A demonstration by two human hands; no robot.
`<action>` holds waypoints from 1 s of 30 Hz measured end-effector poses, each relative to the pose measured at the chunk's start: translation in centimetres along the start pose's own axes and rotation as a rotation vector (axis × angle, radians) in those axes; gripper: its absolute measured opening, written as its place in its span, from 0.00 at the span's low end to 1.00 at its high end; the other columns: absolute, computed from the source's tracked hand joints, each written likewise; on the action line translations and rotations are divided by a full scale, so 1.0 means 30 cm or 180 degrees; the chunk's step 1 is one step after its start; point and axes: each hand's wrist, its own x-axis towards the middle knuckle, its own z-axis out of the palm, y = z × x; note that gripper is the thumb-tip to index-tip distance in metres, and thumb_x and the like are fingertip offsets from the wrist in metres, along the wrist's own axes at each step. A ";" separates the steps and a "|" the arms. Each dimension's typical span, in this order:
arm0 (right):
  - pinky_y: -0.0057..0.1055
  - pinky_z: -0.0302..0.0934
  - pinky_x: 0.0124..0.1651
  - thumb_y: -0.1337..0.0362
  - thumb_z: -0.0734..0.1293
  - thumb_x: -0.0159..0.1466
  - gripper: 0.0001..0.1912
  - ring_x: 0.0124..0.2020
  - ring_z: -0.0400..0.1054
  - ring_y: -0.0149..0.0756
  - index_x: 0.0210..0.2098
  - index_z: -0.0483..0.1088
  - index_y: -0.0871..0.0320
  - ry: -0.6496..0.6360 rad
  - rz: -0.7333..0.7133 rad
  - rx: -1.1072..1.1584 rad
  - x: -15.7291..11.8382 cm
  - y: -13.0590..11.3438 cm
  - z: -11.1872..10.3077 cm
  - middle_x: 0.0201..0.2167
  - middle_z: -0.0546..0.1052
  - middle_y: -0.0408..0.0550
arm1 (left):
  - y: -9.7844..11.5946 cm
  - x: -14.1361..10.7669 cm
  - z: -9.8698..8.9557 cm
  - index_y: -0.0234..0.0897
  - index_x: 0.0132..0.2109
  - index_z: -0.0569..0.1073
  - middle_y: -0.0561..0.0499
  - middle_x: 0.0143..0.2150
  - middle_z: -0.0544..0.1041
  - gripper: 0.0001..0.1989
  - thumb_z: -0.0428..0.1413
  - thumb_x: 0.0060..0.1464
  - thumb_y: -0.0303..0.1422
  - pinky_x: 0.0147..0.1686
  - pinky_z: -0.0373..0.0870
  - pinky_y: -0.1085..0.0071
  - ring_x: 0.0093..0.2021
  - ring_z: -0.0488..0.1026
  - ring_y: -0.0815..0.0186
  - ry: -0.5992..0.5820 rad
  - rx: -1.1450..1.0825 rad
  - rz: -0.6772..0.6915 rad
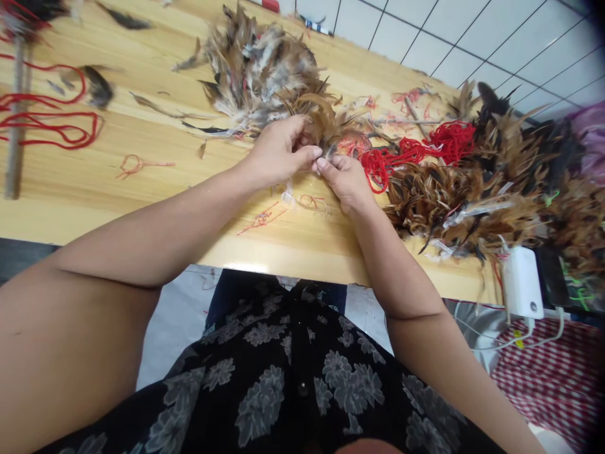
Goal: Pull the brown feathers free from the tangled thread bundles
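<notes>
My left hand is closed on a small tuft of brown feathers, which fans up and away above the fingers. Just to the right, my right hand is pinched, its thumb tip almost meeting the left thumb at the tuft's base. What lies between the right fingertips is too small to make out. Behind my left hand rests a large pile of grey-brown feathers. Bright red cord lies in a tangle right of my right hand, touching a heap of brown feathers.
Thread scraps lie on the wooden table near its front edge. Looped red cord and a stick are at the left. A white charger with cables sits at the right edge, above red checked cloth.
</notes>
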 end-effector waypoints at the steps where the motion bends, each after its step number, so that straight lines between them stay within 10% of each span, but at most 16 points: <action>1: 0.34 0.72 0.49 0.34 0.89 0.68 0.32 0.40 0.75 0.35 0.33 0.80 0.54 0.0022 0.0003 -0.0046 0.000 -0.001 0.001 0.33 0.82 0.43 | -0.004 0.002 -0.003 0.44 0.38 0.79 0.55 0.34 0.78 0.21 0.79 0.68 0.18 0.52 0.72 0.63 0.42 0.71 0.61 -0.0042 0.0121 0.0045; 12: 0.33 0.68 0.50 0.37 0.87 0.73 0.33 0.38 0.68 0.33 0.30 0.74 0.53 -0.0342 -0.0027 -0.0118 -0.017 -0.041 0.016 0.30 0.75 0.40 | -0.024 0.015 -0.042 0.37 0.33 0.85 0.49 0.32 0.84 0.25 0.89 0.66 0.40 0.40 0.81 0.71 0.33 0.79 0.67 -0.0914 -0.0446 -0.0230; 19: 0.36 0.76 0.59 0.36 0.93 0.63 0.32 0.48 0.80 0.41 0.31 0.79 0.52 -0.0268 -0.0011 0.0134 -0.032 -0.065 0.021 0.34 0.83 0.44 | -0.050 0.021 -0.041 0.41 0.32 0.82 0.51 0.30 0.81 0.30 0.91 0.61 0.51 0.40 0.76 0.65 0.34 0.71 0.65 -0.0542 -0.0259 -0.0152; 30: 0.37 0.80 0.58 0.33 0.94 0.55 0.36 0.51 0.83 0.42 0.31 0.77 0.51 -0.0255 -0.0053 0.0339 -0.046 -0.089 0.034 0.33 0.83 0.44 | 0.041 0.011 -0.005 0.35 0.28 0.74 0.53 0.28 0.74 0.33 0.69 0.89 0.29 0.36 0.76 0.76 0.28 0.73 0.74 -0.0194 -0.0719 -0.0694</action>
